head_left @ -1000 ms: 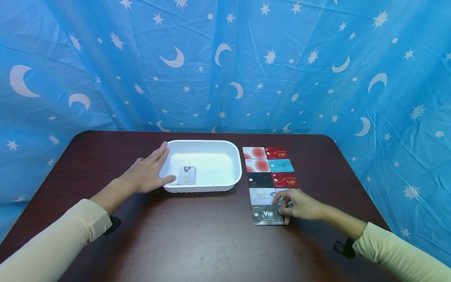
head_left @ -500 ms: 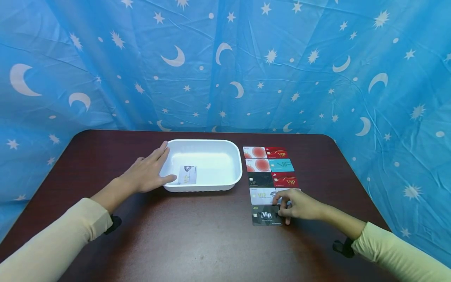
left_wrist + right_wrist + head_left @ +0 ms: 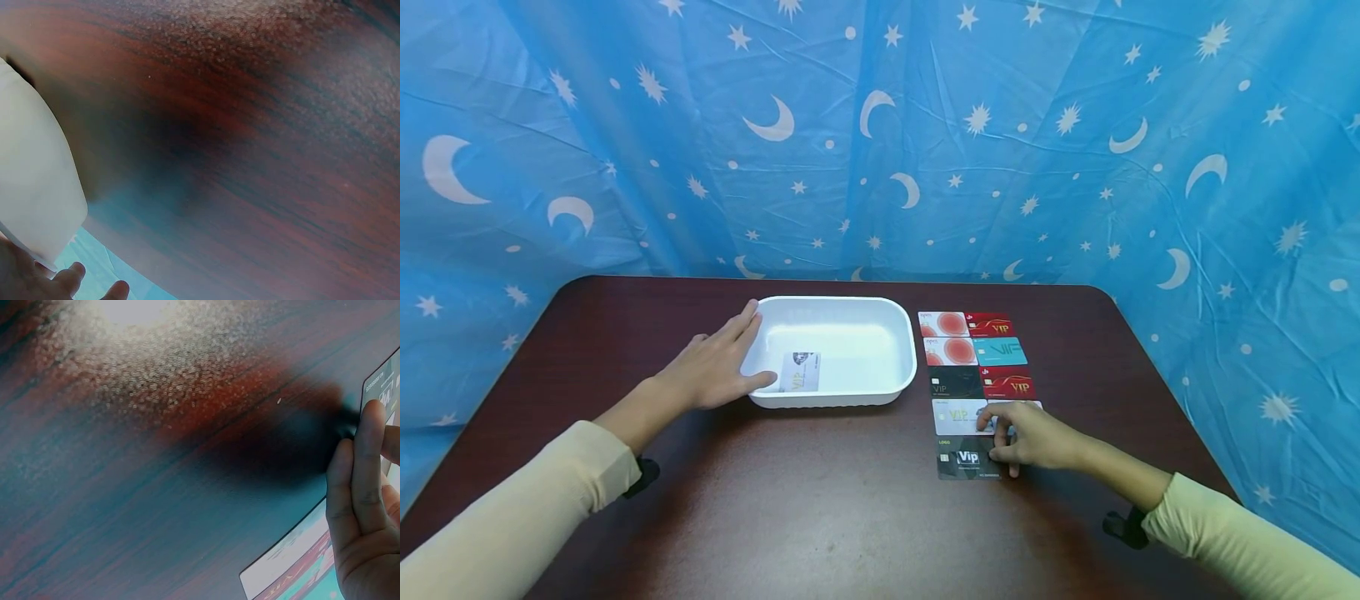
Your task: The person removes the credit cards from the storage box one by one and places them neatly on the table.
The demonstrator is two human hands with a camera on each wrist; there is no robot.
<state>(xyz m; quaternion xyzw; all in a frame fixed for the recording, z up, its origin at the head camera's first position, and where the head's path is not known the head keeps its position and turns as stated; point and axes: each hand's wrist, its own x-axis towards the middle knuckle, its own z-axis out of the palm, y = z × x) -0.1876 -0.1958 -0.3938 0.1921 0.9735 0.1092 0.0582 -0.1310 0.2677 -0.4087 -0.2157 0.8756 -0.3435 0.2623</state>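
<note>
My left hand (image 3: 718, 367) rests, fingers spread, on the left end of a white plastic tray (image 3: 898, 387). The thumb lies near the tray's front rim. Inside the tray is a silver-white VIP card (image 3: 801, 372). To the right, my right hand (image 3: 1033, 435) has bent fingers at the right edge of a dark grey VIP card (image 3: 958, 471), which lies flat on the table. Its thumb touches that card, while the index finger reaches over a white VIP card (image 3: 953, 415) just behind. Another white card (image 3: 275, 575) is mostly covered by this hand in the head view.
Two columns of cards run back from the hand: a black card (image 3: 955, 383), a red card (image 3: 1007, 383), a teal card (image 3: 1000, 352), others red or white with red circles. The dark brown table (image 3: 820, 517) ends at a blue curtain (image 3: 880, 167).
The dark grey card's right edge has shifted slightly left. My right hand has edged a little left with it. The left hand and tray stay in place.
</note>
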